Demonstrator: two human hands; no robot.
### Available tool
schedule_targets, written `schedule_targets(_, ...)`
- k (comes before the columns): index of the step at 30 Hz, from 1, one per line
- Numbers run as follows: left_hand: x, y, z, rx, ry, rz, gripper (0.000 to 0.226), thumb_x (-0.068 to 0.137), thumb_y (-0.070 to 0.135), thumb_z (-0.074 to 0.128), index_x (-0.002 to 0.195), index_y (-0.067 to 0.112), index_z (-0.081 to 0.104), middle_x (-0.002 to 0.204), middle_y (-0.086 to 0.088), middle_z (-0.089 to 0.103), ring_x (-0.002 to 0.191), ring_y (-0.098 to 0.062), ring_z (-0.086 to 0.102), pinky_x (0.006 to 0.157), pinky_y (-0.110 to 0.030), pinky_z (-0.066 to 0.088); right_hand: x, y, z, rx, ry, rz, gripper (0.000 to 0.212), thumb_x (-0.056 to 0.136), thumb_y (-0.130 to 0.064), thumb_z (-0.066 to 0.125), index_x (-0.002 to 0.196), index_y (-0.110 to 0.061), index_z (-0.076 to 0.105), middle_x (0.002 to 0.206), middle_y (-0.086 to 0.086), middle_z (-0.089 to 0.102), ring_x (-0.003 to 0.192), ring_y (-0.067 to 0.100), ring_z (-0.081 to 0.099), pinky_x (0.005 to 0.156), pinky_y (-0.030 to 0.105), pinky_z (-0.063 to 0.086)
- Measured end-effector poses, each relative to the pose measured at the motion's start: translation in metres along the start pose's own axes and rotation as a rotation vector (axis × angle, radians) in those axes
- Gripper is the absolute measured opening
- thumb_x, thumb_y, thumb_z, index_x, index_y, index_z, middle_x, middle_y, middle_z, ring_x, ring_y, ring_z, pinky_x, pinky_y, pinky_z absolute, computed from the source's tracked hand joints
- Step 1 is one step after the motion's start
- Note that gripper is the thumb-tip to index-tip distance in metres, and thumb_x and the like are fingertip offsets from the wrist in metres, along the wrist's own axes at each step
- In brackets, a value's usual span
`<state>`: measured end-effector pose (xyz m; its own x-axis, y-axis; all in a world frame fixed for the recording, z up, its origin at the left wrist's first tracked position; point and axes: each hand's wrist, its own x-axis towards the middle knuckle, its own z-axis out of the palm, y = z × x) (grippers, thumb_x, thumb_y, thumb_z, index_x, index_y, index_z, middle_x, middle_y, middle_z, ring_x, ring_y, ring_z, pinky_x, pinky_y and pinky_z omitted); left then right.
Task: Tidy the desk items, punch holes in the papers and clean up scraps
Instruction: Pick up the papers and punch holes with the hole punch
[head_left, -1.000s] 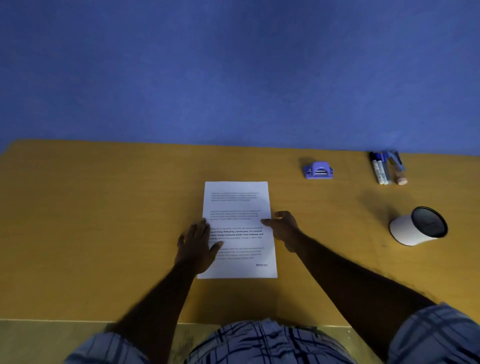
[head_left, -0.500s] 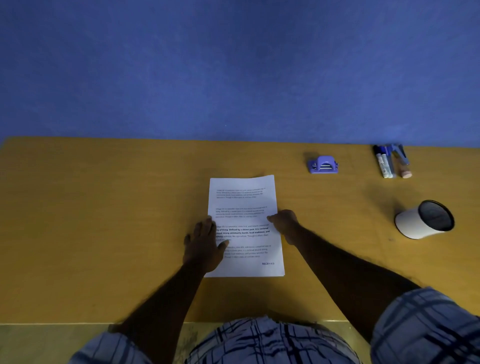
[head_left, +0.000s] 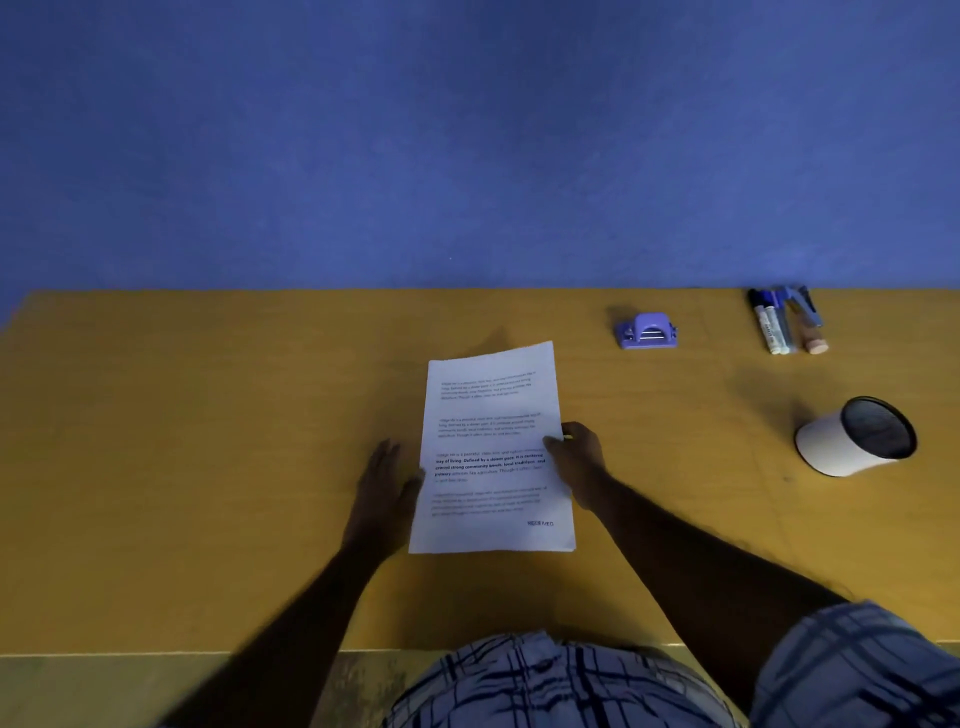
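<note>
A white stack of printed papers (head_left: 491, 415) lies in the middle of the yellow desk (head_left: 208, 441), its far end lifted slightly and tilted. My right hand (head_left: 576, 457) pinches the papers' right edge between thumb and fingers. My left hand (head_left: 384, 488) lies flat on the desk against the papers' left edge, fingers spread, thumb touching the sheet. A small purple hole punch (head_left: 647, 330) sits beyond the papers to the right.
Several markers and pens (head_left: 784, 322) lie side by side at the back right near the blue wall. A white pen cup (head_left: 857, 436) lies tipped on its side at the right, with its dark mouth facing me.
My left hand slid off the sheet to its left edge. My right hand shifted to the right edge and pinched it, and the papers' far end rose and turned slightly.
</note>
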<state>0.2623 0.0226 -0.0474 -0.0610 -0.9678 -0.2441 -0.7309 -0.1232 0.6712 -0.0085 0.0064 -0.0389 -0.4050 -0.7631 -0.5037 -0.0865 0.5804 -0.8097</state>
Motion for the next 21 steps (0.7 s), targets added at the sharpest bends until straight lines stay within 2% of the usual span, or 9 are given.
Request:
schedule_targets(2,-0.009,-0.004,0.001,-0.347,0.122,-0.143,0.056,0.097,0.024,0.053,0.148,0.015,0.032,0.155,-0.009,0.029,0.136,-0.026,0.038,0.108,-0.044,0.040,0.001,0.003,-0.007,0.068,-0.006,0.031,0.011,0.091,-0.009,0.058,0.101,-0.013,0.060,0.091,0.002,0.065,0.078,0.018,0.064,0.063,0.030,0.053)
schedule_targets(4,-0.018,-0.002,0.004,-0.658,0.190,-0.275,0.048,0.097,0.022,0.053,0.142,0.009,0.041,0.143,-0.014,0.044,0.124,-0.030,0.049,0.096,-0.038,0.044,0.002,0.008,-0.015,0.120,-0.003,0.067,0.013,0.091,-0.009,0.057,0.103,-0.013,0.061,0.097,0.005,0.067,0.086,0.025,0.066,0.072,0.037,0.057)
schedule_targets(6,-0.023,0.005,0.009,-0.840,0.182,-0.346,0.036,0.099,0.027,0.049,0.122,-0.001,0.053,0.117,-0.026,0.055,0.107,-0.041,0.054,0.086,-0.040,0.044,0.003,0.011,-0.024,0.171,0.012,0.096,0.017,0.092,-0.008,0.058,0.109,-0.009,0.062,0.105,0.009,0.066,0.093,0.030,0.066,0.080,0.043,0.056)
schedule_targets(8,-0.027,0.024,0.013,-0.951,0.170,-0.390,0.026,0.100,0.033,0.045,0.100,0.012,0.061,0.101,-0.016,0.062,0.098,-0.034,0.059,0.083,-0.040,0.047,0.004,0.014,-0.033,0.238,0.021,0.123,0.023,0.094,-0.006,0.058,0.116,-0.002,0.060,0.111,0.013,0.065,0.100,0.035,0.064,0.088,0.050,0.055)
schedule_targets(10,-0.030,0.046,0.021,-1.082,0.112,-0.416,0.027,0.101,0.038,0.041,0.106,0.022,0.061,0.103,-0.006,0.066,0.099,-0.024,0.063,0.079,-0.037,0.049,0.004,0.016,-0.044,0.303,0.032,0.144,0.026,0.094,-0.006,0.058,0.120,0.001,0.059,0.113,0.014,0.064,0.104,0.037,0.063,0.092,0.055,0.053)
schedule_targets(12,-0.033,0.066,0.030,-1.175,0.032,-0.402,0.041,0.100,0.045,0.036,0.118,0.017,0.061,0.109,-0.009,0.068,0.102,-0.024,0.063,0.077,-0.036,0.050,0.003,0.016,-0.055,0.362,0.043,0.163,0.023,0.094,-0.006,0.059,0.116,0.000,0.059,0.107,0.011,0.065,0.099,0.035,0.064,0.092,0.056,0.053)
schedule_targets(15,-0.031,0.097,0.044,-1.197,-0.062,-0.326,0.043,0.096,0.051,0.037,0.107,0.020,0.065,0.101,-0.011,0.066,0.092,-0.024,0.062,0.075,-0.033,0.051,0.003,0.015,-0.073,0.436,0.057,0.182,0.018,0.094,-0.006,0.059,0.111,-0.004,0.061,0.097,0.006,0.066,0.088,0.029,0.065,0.091,0.055,0.053)
schedule_targets(18,-0.024,0.129,0.059,-1.235,-0.142,-0.291,0.051,0.098,0.050,0.035,0.126,0.015,0.058,0.117,-0.015,0.067,0.108,-0.030,0.064,0.091,-0.044,0.053,0.003,0.014,-0.091,0.530,0.051,0.180,0.018,0.095,-0.005,0.057,0.112,-0.002,0.060,0.102,0.009,0.065,0.091,0.030,0.064,0.081,0.048,0.057)
schedule_targets(21,-0.019,0.156,0.076,-1.300,-0.209,-0.311,0.049,0.098,0.050,0.040,0.133,0.019,0.055,0.124,-0.010,0.067,0.114,-0.029,0.064,0.096,-0.049,0.051,0.003,0.015,-0.109,0.654,0.015,0.197,0.021,0.095,-0.003,0.056,0.116,0.000,0.057,0.107,0.010,0.065,0.094,0.030,0.065,0.072,0.042,0.056)
